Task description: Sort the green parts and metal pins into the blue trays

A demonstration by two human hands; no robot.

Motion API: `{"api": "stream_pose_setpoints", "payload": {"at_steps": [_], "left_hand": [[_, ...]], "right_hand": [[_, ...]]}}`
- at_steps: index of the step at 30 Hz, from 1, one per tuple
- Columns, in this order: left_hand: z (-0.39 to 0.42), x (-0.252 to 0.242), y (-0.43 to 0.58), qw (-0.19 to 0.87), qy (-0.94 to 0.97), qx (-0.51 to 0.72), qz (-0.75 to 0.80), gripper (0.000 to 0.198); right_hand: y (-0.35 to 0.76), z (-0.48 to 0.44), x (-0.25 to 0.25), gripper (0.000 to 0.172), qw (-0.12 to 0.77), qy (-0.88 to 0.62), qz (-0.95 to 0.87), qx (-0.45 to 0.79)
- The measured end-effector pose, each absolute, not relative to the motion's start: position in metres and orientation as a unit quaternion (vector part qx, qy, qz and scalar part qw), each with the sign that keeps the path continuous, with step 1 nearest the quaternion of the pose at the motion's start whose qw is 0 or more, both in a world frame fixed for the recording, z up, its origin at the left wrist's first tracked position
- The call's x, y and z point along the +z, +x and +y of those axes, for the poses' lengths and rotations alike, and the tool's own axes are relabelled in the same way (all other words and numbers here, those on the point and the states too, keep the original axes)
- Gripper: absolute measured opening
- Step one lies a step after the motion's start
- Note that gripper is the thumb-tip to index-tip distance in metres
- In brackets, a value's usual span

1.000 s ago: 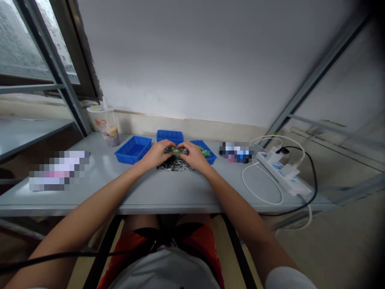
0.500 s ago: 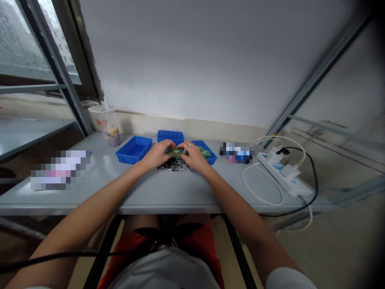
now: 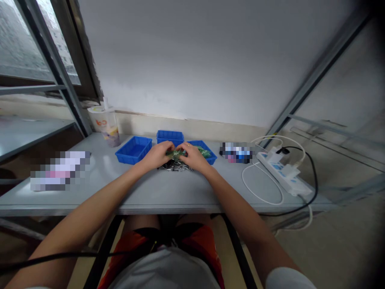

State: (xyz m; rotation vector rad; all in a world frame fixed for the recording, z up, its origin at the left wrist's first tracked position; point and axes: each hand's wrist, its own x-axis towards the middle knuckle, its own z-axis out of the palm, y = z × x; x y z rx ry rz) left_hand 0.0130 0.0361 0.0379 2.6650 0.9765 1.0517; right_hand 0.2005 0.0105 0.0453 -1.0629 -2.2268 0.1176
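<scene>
My left hand (image 3: 159, 155) and my right hand (image 3: 192, 155) meet above a pile of dark and silvery metal pieces (image 3: 177, 165), long and thin, perhaps screws. Pinched between the fingertips of both is a small green, partly see-through packet (image 3: 175, 154), its exact kind hard to make out. Similar green pieces (image 3: 204, 151) lie in the right blue bin (image 3: 213, 159), partly behind my right wrist. Behind my hands stands the back blue bin (image 3: 170, 135). A left blue bin (image 3: 134, 150) sits beside my left hand.
A drink cup with a straw (image 3: 108, 127) stands at the back left of the grey table (image 3: 174, 196). Blurred-out items lie at left (image 3: 60, 170) and right (image 3: 236, 152). A white power strip (image 3: 284, 174) with plugs and looping cables occupies the right end.
The fingers of both hands have shifted slightly on the green packet, and my right fingertips sit a little closer to the left ones. The bins and pile stay put.
</scene>
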Motion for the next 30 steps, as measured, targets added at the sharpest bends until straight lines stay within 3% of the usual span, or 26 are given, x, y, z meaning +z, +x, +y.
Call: {"api": "stream_pose_setpoints", "payload": {"at_steps": [18,30], "left_hand": [[0.038,0.039,0.012,0.107,0.855,0.377,0.339,0.013],[0.036,0.039,0.011,-0.014,0.888,0.316,0.334,0.021]], "right_hand": [[0.199,0.002,0.049,0.015,0.347,-0.375,-0.859,0.029],[0.197,0.012,0.040,0.012,0.373,-0.354,-0.857,0.032]]}}
